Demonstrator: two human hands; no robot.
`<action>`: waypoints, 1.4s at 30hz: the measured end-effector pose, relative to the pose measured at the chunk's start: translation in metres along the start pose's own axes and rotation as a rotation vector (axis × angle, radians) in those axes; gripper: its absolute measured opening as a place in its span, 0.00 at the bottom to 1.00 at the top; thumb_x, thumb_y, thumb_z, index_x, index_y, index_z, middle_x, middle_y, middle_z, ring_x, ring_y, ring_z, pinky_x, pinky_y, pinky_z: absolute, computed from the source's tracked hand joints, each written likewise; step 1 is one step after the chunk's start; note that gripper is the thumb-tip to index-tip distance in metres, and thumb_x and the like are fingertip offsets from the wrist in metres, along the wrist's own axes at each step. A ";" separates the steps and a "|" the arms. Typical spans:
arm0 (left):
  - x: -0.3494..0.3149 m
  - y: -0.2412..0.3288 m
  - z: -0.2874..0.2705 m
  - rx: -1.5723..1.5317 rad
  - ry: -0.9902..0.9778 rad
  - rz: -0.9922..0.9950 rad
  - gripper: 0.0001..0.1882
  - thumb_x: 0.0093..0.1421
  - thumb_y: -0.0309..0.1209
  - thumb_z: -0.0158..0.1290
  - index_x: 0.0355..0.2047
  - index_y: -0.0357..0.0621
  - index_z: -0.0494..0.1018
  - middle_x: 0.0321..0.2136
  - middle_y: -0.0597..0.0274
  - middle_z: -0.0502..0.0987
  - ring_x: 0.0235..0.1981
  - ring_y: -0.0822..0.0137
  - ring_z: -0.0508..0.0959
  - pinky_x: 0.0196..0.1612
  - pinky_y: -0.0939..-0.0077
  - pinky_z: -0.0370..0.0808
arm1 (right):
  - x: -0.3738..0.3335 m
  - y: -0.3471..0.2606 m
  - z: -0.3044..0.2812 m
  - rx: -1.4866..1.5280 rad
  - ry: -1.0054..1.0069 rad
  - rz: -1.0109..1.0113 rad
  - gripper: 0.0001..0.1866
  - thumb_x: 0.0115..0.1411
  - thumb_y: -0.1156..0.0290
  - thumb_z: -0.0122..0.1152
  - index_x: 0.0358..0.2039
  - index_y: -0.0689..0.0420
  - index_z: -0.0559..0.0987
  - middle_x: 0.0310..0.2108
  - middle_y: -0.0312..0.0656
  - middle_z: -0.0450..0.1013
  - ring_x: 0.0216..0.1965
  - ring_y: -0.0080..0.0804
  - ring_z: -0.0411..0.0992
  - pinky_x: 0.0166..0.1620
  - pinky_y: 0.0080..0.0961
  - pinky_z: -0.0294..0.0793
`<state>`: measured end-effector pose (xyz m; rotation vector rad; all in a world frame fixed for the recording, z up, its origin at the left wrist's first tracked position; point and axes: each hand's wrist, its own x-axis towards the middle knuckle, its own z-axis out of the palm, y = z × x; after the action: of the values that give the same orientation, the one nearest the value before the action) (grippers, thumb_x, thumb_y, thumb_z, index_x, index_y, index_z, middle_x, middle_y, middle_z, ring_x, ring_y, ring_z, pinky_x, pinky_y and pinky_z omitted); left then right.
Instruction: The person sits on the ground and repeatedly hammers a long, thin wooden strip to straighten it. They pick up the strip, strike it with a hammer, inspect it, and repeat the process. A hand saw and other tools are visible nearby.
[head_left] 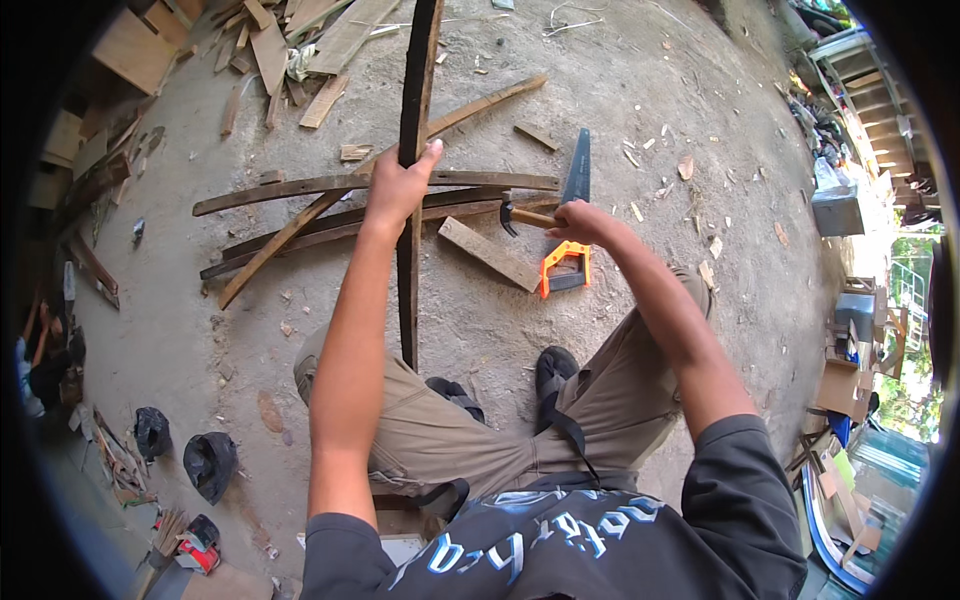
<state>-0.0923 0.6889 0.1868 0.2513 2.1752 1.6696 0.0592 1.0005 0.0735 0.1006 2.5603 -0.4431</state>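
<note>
My left hand [398, 185] is wrapped round a long dark wooden plank [411, 120], which stands on edge and runs from the far edge of the view back toward my legs. In my right hand [588, 222] is a claw hammer [528, 216], gripped by its wooden handle with the head pointing left toward the plank. A handsaw with an orange and black handle [566, 270] lies on the ground just under and beyond my right hand, its blade pointing away. Beside it rests a short wooden board [488, 254].
Several long wooden strips [300, 187] lie crossed on the dirt ground beyond my knees. A pile of scrap wood [300, 40] sits at the far left. Black plastic bags [210, 466] stand at the near left. A grey box [838, 208] is at the right.
</note>
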 end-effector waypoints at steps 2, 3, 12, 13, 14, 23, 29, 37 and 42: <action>-0.003 -0.001 0.001 0.025 0.009 -0.009 0.23 0.59 0.50 0.60 0.39 0.39 0.77 0.30 0.66 0.75 0.30 0.73 0.74 0.32 0.74 0.75 | 0.000 0.006 0.017 -0.103 0.067 0.044 0.17 0.58 0.57 0.63 0.34 0.60 0.80 0.32 0.49 0.77 0.36 0.45 0.77 0.42 0.43 0.76; -0.001 0.000 0.001 0.036 0.015 -0.004 0.23 0.59 0.49 0.60 0.38 0.39 0.77 0.30 0.66 0.75 0.30 0.73 0.74 0.32 0.74 0.75 | 0.000 0.008 0.026 -0.200 0.302 0.011 0.14 0.58 0.60 0.61 0.34 0.59 0.79 0.33 0.47 0.76 0.38 0.44 0.76 0.44 0.42 0.74; -0.009 0.005 0.015 0.110 -0.008 0.081 0.20 0.60 0.45 0.59 0.31 0.37 0.77 0.21 0.63 0.75 0.25 0.70 0.74 0.33 0.69 0.73 | -0.039 0.003 0.135 -0.372 0.355 0.200 0.08 0.58 0.67 0.56 0.32 0.54 0.82 0.38 0.39 0.71 0.48 0.37 0.69 0.50 0.36 0.67; -0.011 0.007 0.017 0.090 0.014 0.113 0.19 0.60 0.44 0.59 0.29 0.37 0.77 0.19 0.60 0.76 0.24 0.67 0.74 0.33 0.67 0.72 | -0.039 0.008 0.139 -0.358 0.366 0.195 0.08 0.58 0.67 0.56 0.31 0.53 0.82 0.38 0.39 0.71 0.48 0.37 0.69 0.50 0.36 0.67; -0.012 0.009 0.018 0.114 -0.012 0.093 0.19 0.60 0.44 0.58 0.32 0.37 0.78 0.22 0.56 0.78 0.27 0.62 0.78 0.35 0.66 0.73 | -0.038 0.013 0.144 -0.344 0.377 0.189 0.08 0.57 0.67 0.56 0.30 0.52 0.83 0.38 0.39 0.71 0.48 0.37 0.69 0.50 0.36 0.67; -0.030 0.018 0.016 0.184 -0.006 0.191 0.19 0.60 0.44 0.58 0.35 0.37 0.79 0.25 0.50 0.79 0.31 0.55 0.81 0.38 0.63 0.75 | -0.030 0.003 0.143 -0.595 0.292 0.091 0.09 0.58 0.65 0.56 0.28 0.48 0.84 0.40 0.40 0.74 0.47 0.35 0.72 0.51 0.37 0.66; -0.039 0.035 0.006 0.238 -0.021 0.139 0.19 0.61 0.43 0.59 0.37 0.36 0.79 0.29 0.59 0.81 0.33 0.69 0.79 0.40 0.71 0.73 | -0.027 0.002 0.151 -0.570 0.100 0.101 0.09 0.59 0.65 0.56 0.30 0.45 0.85 0.37 0.38 0.79 0.43 0.34 0.77 0.49 0.37 0.71; -0.053 0.050 0.001 0.300 0.008 0.136 0.19 0.60 0.43 0.59 0.38 0.36 0.79 0.29 0.53 0.81 0.33 0.62 0.80 0.42 0.68 0.74 | -0.025 0.006 0.161 -0.633 0.141 0.032 0.08 0.58 0.67 0.55 0.28 0.48 0.83 0.32 0.38 0.77 0.35 0.32 0.78 0.41 0.35 0.74; -0.064 0.068 0.003 0.323 0.019 0.117 0.19 0.59 0.44 0.58 0.38 0.37 0.79 0.28 0.53 0.81 0.34 0.60 0.81 0.42 0.66 0.74 | -0.023 0.006 0.159 -0.674 0.134 -0.059 0.09 0.59 0.67 0.55 0.27 0.48 0.83 0.32 0.39 0.78 0.36 0.33 0.79 0.37 0.34 0.77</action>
<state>-0.0390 0.6865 0.2638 0.4599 2.4816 1.3735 0.1588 0.9537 -0.0443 -0.1953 2.7041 0.4309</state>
